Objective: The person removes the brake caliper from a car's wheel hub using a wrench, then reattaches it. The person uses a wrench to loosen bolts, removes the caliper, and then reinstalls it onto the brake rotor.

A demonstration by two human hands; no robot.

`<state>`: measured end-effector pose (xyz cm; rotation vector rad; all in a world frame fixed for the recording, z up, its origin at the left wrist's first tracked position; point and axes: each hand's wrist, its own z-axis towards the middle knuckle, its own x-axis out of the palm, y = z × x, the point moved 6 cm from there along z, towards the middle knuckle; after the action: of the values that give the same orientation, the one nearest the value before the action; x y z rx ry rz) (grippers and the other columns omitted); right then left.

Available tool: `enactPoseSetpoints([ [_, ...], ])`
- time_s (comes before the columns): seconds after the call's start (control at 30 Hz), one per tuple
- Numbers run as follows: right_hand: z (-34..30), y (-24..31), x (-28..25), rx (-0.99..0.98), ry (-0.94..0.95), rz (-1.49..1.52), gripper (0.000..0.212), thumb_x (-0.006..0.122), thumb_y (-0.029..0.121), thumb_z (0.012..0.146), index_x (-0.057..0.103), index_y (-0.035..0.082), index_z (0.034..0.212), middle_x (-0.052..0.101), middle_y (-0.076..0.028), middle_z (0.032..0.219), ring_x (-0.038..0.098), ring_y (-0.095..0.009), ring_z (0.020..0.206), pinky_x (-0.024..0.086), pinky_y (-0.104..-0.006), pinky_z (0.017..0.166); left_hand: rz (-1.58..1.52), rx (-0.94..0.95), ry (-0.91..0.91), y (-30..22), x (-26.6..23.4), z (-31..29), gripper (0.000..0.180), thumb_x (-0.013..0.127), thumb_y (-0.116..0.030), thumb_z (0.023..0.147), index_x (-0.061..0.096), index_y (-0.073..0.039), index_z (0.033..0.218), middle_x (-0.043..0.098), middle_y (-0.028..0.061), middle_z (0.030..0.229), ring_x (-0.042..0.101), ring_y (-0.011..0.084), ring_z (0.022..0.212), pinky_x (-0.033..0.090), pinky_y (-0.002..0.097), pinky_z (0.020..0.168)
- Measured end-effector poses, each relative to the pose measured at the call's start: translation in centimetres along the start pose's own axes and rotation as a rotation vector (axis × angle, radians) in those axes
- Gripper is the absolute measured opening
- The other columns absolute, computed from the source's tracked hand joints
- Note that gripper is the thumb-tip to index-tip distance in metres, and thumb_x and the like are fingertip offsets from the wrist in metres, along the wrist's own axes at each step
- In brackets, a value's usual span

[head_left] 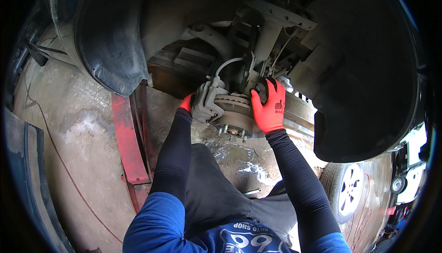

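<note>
A brake disc [233,119] with several wheel studs sits on the hub in front of me. The grey brake caliper [206,103] straddles its left side, and a pale hose [229,63] curves up from there. My left hand [186,102], in an orange glove, lies against the caliper's outer left side; its fingers are hidden behind it. At the disc's right edge is my right hand [270,111], in an orange and black glove. Its thumb points up beside the disc, and its fingers curl over near the foot of the strut [268,41]. The fingertips are partly hidden.
Dark wheel-arch liners hang at left [110,36] and right [368,82]. A red metal frame [129,138] stands at my left. A wheel with tyre [348,191] is on the right, and a metal tool [252,191] lies on the concrete floor. A thin hose [57,149] runs along the left.
</note>
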<state>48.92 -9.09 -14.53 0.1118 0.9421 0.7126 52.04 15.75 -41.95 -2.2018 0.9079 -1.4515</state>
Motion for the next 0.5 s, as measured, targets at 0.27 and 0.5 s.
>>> enactPoseSetpoints([
  [0.27,-0.1,0.0,-0.2,-0.002,0.003,-0.011,0.054,0.072,0.03,0.086,0.057,-0.001,0.128,0.051,-0.027,0.134,0.044,-0.044,0.127,0.036,-0.0502,0.109,0.136,0.102,0.018,-0.8,2.2,-1.6,0.042,0.037,-0.028,0.107,0.053,-0.003,0.137,0.061,0.013,0.135,0.056,0.0222,0.124,0.041,0.0349,0.109],
  [0.5,0.1,0.3,0.0,0.005,-0.014,0.004,0.055,0.072,0.031,0.085,0.057,-0.001,0.128,0.051,-0.027,0.134,0.044,-0.044,0.127,0.036,-0.05,0.109,0.048,0.116,0.072,-0.7,-0.3,0.2,0.042,0.037,-0.028,0.107,0.053,-0.004,0.137,0.062,0.0121,0.133,0.058,0.0233,0.122,0.043,0.0361,0.108],
])
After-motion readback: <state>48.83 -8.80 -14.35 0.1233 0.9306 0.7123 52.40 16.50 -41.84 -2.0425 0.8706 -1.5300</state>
